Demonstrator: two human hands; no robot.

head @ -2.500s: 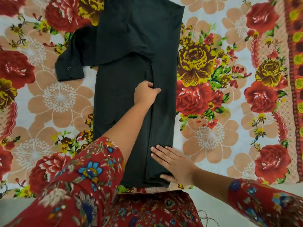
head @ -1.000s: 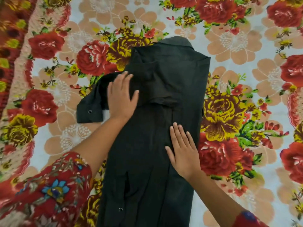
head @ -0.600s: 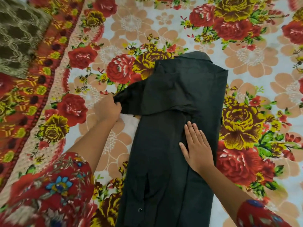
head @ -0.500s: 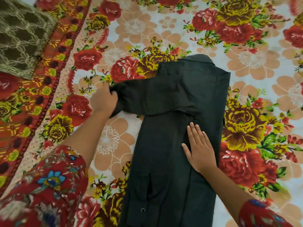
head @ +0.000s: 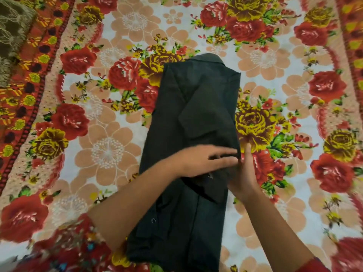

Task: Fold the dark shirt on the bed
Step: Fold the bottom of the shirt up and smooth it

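Note:
The dark shirt [head: 172, 118] lies on the floral bed sheet [head: 108, 150] as a long narrow strip, collar [head: 208, 58] at the far end. Its left sleeve [head: 206, 118] is folded slantwise across the body, running down to my hands. My left hand [head: 204, 160] reaches across the middle of the shirt, pinching the sleeve end between thumb and fingers; a snap button shows just under it. My right hand [head: 244, 179] lies flat at the shirt's right edge, fingers pointing away from me, touching the left fingertips. My hands are blurred by motion.
An olive-brown patterned cloth [head: 11, 32] lies at the far left corner, beyond the sheet's red border [head: 29, 91]. The bed's near edge runs along the bottom left. My red floral sleeves show at the bottom.
My left hand has carried the sleeve from out at the left side over onto the shirt's body. My right hand has slid from the middle of the shirt to its right edge.

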